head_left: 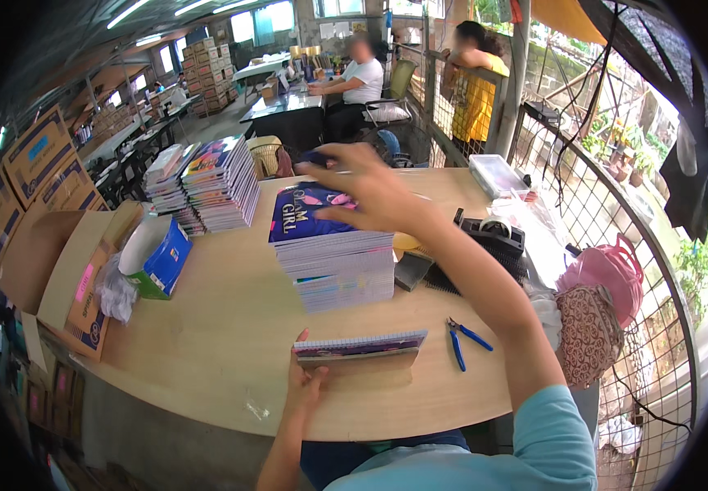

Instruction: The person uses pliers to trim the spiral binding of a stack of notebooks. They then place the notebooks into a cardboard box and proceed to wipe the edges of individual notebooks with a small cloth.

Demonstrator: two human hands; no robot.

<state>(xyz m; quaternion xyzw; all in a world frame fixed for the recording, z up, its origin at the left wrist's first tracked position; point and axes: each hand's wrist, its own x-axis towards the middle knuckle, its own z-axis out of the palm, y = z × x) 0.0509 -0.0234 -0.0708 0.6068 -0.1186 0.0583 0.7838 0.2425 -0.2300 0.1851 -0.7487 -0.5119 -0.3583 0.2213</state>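
My left hand (306, 386) grips a spiral notebook (358, 348) by its left end, holding it on edge above the near part of the table. Over the tall stack of notebooks (337, 274) my right hand (374, 192) is raised, fingers spread, slightly blurred. The top notebook has a dark purple-blue cover, partly hidden by that hand. A small dark shape shows at the right fingertips; I cannot make out whether it touches them. Blue-handled cutting pliers (458, 344) lie on the table, right of the held notebook.
Two more notebook piles (221, 188) stand at the far left, with a blue-green box (157, 254) nearer. A black tape dispenser (493, 237), a clear plastic case (497, 176) and a pink bag (603, 282) are at the right. Cartons (47, 164) line the left; two people are beyond the table.
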